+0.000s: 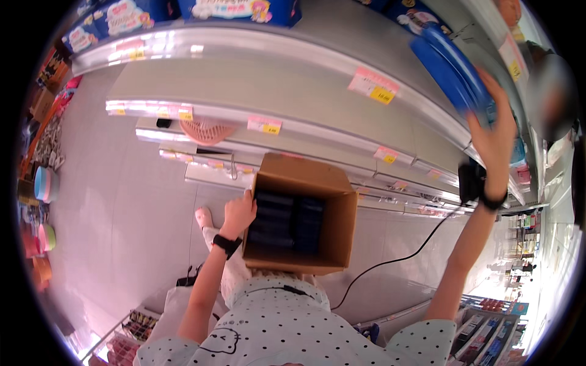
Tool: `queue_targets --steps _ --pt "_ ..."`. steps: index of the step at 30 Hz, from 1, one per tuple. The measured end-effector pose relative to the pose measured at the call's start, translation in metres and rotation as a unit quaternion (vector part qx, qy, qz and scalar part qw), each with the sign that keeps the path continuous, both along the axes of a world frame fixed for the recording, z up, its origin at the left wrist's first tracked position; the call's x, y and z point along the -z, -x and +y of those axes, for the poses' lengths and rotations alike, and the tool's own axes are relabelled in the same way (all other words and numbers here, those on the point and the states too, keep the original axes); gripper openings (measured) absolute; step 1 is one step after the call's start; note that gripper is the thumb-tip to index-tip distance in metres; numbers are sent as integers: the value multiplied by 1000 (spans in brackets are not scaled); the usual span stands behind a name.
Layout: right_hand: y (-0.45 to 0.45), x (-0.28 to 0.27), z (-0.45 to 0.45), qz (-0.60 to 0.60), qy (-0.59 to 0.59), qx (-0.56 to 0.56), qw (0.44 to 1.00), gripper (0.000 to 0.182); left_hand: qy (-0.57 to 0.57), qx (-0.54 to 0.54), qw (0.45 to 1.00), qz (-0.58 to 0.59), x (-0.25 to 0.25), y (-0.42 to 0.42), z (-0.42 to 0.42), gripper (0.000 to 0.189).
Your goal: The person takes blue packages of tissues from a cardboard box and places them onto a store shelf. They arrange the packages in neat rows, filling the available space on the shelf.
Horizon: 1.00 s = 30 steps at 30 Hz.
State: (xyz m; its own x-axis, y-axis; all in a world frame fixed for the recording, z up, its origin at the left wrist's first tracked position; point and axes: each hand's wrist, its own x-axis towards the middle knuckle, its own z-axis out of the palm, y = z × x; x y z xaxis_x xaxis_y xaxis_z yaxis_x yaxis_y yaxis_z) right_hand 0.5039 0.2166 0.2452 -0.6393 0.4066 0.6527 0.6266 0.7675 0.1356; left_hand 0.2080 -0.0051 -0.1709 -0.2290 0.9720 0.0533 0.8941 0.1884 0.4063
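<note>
My right hand (pixel 496 123) is raised at the upper right over a metal shelf, gripping a blue plastic-looking package (pixel 451 68) that is blurred. My left hand (pixel 239 212) holds the left rim of an open cardboard box (pixel 341 228) in front of my body. Inside the box lie several dark blue packs (pixel 274 219), with bare cardboard to their right. More blue packages with printed fronts (pixel 238 10) stand on the upper shelf at the top of the view. Both wrists wear black bands.
Tiered metal shelves (pixel 256 78) with price tags cross ahead. A pink woven basket (pixel 208 131) rests on a lower shelf. A black cable (pixel 412 256) hangs from a black device near my right wrist. Colored tubs (pixel 46 184) stand at far left; a wire rack (pixel 114 336) is at lower left.
</note>
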Motion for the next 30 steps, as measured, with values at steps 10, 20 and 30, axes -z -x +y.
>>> queue_targets --steps 10,20,30 --pt "-34 141 -142 -27 605 -130 785 57 12 -6 1000 -21 -13 -3 3 19" --pt "94 465 -125 -304 523 -81 792 46 18 -13 1000 11 -9 -10 8 20" --pt "123 402 -130 -350 611 -156 693 32 6 -16 999 -45 -11 -9 3 23"
